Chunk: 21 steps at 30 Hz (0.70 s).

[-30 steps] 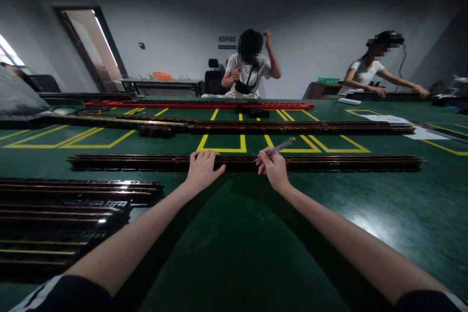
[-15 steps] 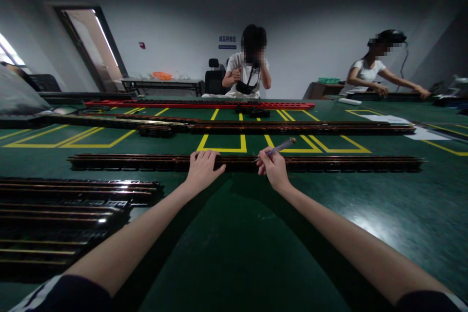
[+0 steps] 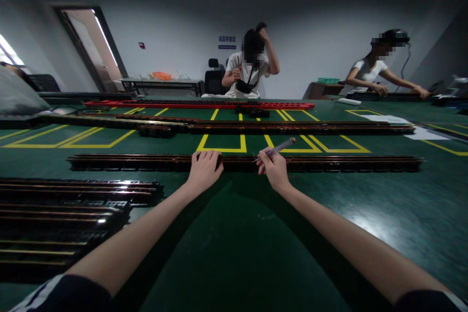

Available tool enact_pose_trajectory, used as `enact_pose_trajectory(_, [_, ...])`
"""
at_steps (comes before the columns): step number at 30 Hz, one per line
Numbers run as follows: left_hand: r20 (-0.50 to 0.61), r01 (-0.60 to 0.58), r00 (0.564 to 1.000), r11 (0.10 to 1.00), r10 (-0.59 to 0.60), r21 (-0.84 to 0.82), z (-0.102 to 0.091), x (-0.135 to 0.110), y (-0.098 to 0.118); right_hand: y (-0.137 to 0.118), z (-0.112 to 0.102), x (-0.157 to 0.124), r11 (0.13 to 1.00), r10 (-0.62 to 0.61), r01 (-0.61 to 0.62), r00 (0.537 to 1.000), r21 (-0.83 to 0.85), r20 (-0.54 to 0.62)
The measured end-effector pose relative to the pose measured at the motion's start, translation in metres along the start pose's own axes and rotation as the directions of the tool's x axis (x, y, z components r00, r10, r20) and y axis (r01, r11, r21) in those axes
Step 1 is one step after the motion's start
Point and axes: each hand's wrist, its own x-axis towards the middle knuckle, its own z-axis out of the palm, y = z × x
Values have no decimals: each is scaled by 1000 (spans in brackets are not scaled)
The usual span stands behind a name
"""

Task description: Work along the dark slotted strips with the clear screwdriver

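Note:
A long black rail-like strip with copper-coloured lines lies crosswise on the green table in front of me. My left hand grips it left of centre, fingers curled over the far edge and thumb at the near side. To the right, my right hand is closed around a slim screwdriver-like tool with a see-through purplish handle. The handle slants up to the right, and its thin tip points down left at the strip. Whether the tip touches the strip, I cannot tell.
More black strips lie stacked at the left. Beyond mine run another long dark strip and a red strip. Yellow tape marks the table. White papers lie at the right. Two people sit across the table.
My left thumb has drawn in against the strip, and the strip has slid very slightly left. My right hand stays put. The person opposite has raised a hand to the head.

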Motion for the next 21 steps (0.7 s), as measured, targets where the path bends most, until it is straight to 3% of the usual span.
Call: enact_pose_trajectory(21, [-12, -30, 999, 1000, 30, -1, -3, -2, 1, -4, 1, 0, 1000, 25, -26, 996, 6, 90])
